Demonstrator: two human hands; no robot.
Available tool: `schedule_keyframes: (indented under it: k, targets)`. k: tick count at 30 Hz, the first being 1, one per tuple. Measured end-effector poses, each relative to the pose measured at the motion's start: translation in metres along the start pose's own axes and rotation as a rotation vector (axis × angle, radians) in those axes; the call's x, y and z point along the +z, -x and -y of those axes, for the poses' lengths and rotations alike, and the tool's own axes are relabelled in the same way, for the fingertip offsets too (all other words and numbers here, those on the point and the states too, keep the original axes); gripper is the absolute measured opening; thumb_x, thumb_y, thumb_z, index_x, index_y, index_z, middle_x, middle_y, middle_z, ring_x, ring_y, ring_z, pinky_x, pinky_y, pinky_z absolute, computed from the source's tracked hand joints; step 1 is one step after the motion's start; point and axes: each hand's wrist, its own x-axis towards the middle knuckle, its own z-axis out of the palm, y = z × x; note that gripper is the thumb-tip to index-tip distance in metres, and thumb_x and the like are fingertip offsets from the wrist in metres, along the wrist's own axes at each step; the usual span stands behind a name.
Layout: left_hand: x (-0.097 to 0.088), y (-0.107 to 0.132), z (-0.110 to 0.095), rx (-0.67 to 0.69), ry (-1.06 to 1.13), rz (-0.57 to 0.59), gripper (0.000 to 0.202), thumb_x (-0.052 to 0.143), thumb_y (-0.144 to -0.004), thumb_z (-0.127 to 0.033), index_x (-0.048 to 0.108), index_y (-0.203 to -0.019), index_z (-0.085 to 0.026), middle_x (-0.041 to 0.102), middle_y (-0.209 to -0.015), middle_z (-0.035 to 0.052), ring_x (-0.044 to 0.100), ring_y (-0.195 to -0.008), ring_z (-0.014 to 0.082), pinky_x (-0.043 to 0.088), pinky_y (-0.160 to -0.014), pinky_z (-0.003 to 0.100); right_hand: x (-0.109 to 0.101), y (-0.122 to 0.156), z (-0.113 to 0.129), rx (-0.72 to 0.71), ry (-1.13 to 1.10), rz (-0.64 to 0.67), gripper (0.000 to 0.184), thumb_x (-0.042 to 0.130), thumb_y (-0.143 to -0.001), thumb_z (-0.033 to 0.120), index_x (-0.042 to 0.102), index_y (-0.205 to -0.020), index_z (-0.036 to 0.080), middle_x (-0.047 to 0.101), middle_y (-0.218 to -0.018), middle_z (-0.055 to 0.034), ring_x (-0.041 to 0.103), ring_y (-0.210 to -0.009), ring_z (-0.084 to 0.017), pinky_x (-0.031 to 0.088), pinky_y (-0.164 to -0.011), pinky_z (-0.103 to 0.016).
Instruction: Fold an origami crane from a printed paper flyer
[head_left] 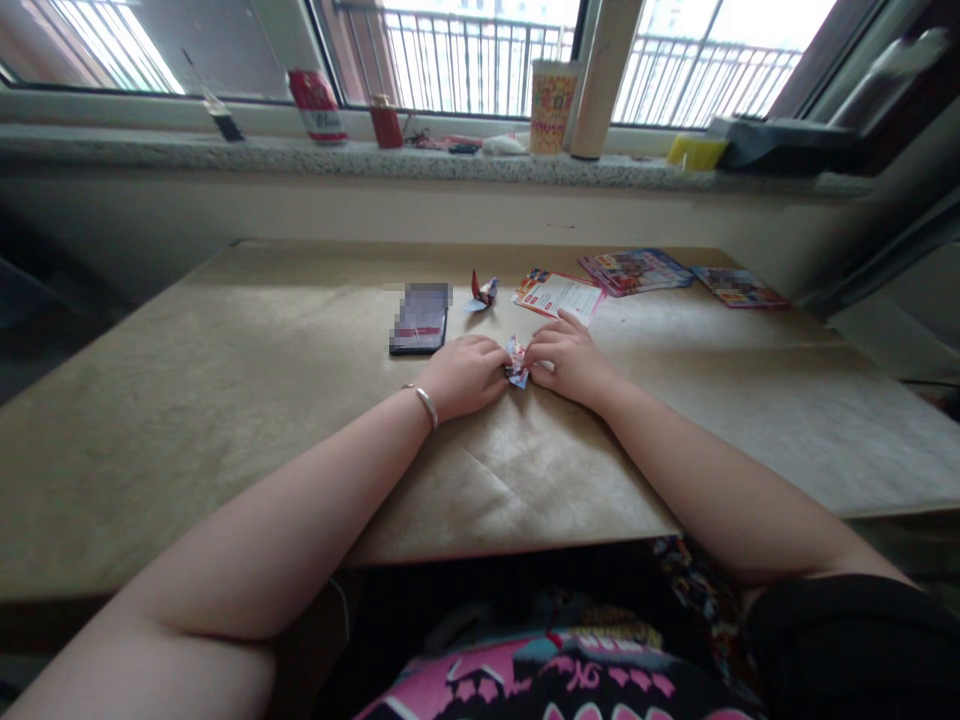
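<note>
The table (225, 400) filled nearly everything in front of me, covered in creased brown paper right out to its edges. Behind it ran the stone window sill (150, 152), under barred windows and bright daylight. And there came my arms, both laid across the paper and meeting near the middle of the table!

Over on the far right lay three printed leaflets: the white-and-red leaflet (561, 296) nearest my fingers, the colourful one (634, 270) behind it, and another (739, 288) further right. The phone (418, 325) lay flat and face up just beyond my left knuckles. Up on the sill stood a patterned paper cup (553, 105), with a red can (318, 105) leaning well off to the left of it.

Now the hands! My left hand (465, 375) was curled knuckles-up, fingertips drawn together on one side of the small folded paper (516, 365). My right hand (570, 360) came in from the other side, fingers bent, pinching the same piece. That folded paper sat low on the brown covering, squeezed between both sets of fingertips, just nearer to me than the phone and the white-and-red leaflet.

A little paper figure (482, 290) stood between phone and leaflet. A thin silver bracelet (426, 403) circled my left wrist.
</note>
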Motion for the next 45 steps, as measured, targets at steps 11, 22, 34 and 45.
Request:
schedule_keyframes:
  k: [11, 22, 34, 45]
  targets:
    - [0.003, -0.005, -0.001, 0.039, -0.130, -0.030, 0.020, 0.055, -0.090, -0.030, 0.071, -0.094, -0.019, 0.071, -0.098, 0.0085, 0.063, -0.100, 0.0232, 0.049, -0.090, 0.037, -0.001, -0.001, 0.002, 0.021, -0.077, 0.025, 0.005, 0.064, -0.074, 0.023, 0.070, -0.075, 0.024, 0.072, -0.082, -0.0031, 0.060, -0.091, -0.023, 0.035, -0.102, -0.044]
    - [-0.002, -0.008, -0.012, -0.026, -0.207, 0.024, 0.020, 0.051, -0.091, -0.025, 0.069, -0.088, -0.016, 0.073, -0.089, 0.0100, 0.068, -0.082, 0.0207, 0.049, -0.089, 0.037, -0.008, -0.002, 0.009, -0.067, 0.123, 0.093, 0.013, 0.061, -0.085, 0.030, 0.071, -0.082, 0.022, 0.071, -0.087, -0.0058, 0.053, -0.096, -0.025, 0.036, -0.100, -0.043]
    - [0.011, -0.008, -0.002, -0.080, 0.070, -0.081, 0.018, 0.054, -0.089, -0.025, 0.070, -0.088, -0.017, 0.068, -0.115, 0.0077, 0.057, -0.119, 0.0240, 0.046, -0.106, 0.039, 0.001, -0.002, 0.006, 0.023, -0.110, 0.109, 0.010, 0.063, -0.079, 0.022, 0.071, -0.083, 0.020, 0.071, -0.098, -0.0068, 0.057, -0.090, -0.023, 0.043, -0.086, -0.038]
    - [0.015, -0.006, 0.002, -0.182, 0.214, -0.037, 0.015, 0.055, -0.088, -0.026, 0.068, -0.087, -0.019, 0.070, -0.106, 0.0059, 0.057, -0.120, 0.0236, 0.045, -0.108, 0.041, 0.008, 0.003, -0.004, 0.072, -0.254, 0.145, 0.012, 0.061, -0.085, 0.028, 0.067, -0.080, 0.019, 0.070, -0.099, -0.0077, 0.059, -0.096, -0.022, 0.041, -0.093, -0.039]
